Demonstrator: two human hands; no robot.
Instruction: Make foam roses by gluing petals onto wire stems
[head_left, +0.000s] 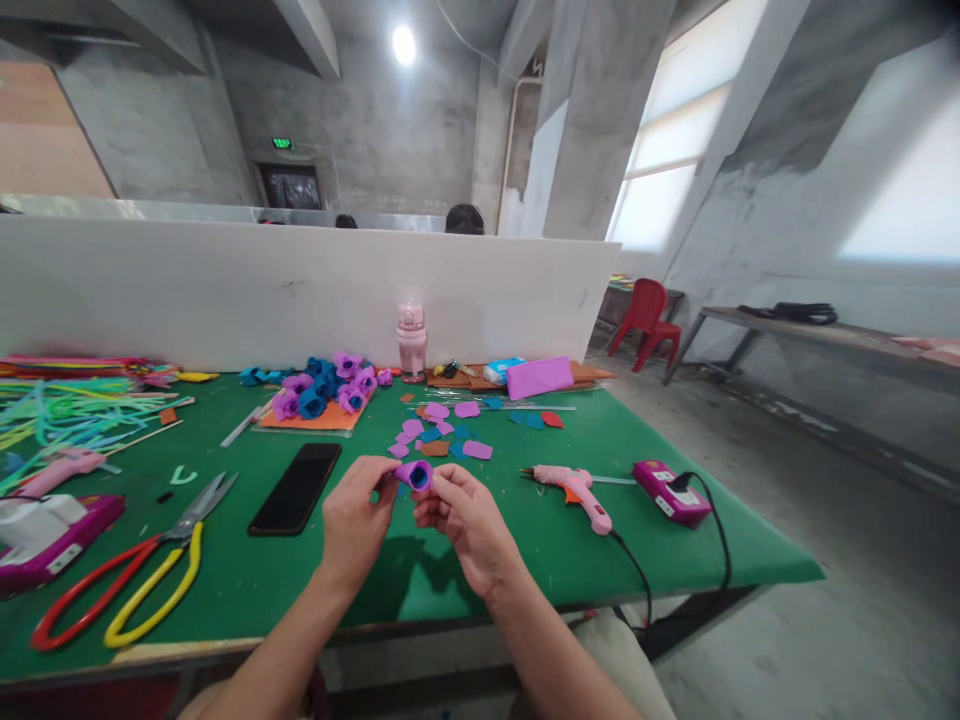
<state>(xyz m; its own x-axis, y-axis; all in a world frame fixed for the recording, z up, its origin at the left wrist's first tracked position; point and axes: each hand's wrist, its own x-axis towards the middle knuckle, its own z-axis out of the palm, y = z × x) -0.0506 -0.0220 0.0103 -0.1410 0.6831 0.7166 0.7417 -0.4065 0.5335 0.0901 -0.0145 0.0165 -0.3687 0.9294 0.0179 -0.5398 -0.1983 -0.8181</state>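
Observation:
Between my hands, above the green table (450, 560), is a small purple paper flower (415, 476) with a dark blue centre. My left hand (361, 510) pinches its narrow left end. The fingers of my right hand (469, 515) close on the rim of its open right side. Just beyond lie loose purple petals (466, 409), with blue, brown and red pieces among them. Finished-looking purple and blue flowers (322, 385) are heaped on an orange sheet (315, 417) at the back left. A pink glue gun (574, 488) lies right of my right hand.
A black phone (295, 488) and open scissors (154, 565) with red and yellow handles lie left. Coloured pipe cleaners (67, 410) fill the far left. A pink bottle (412, 342) stands by the white partition (300, 290). The glue gun's cord runs to a purple power strip (671, 492).

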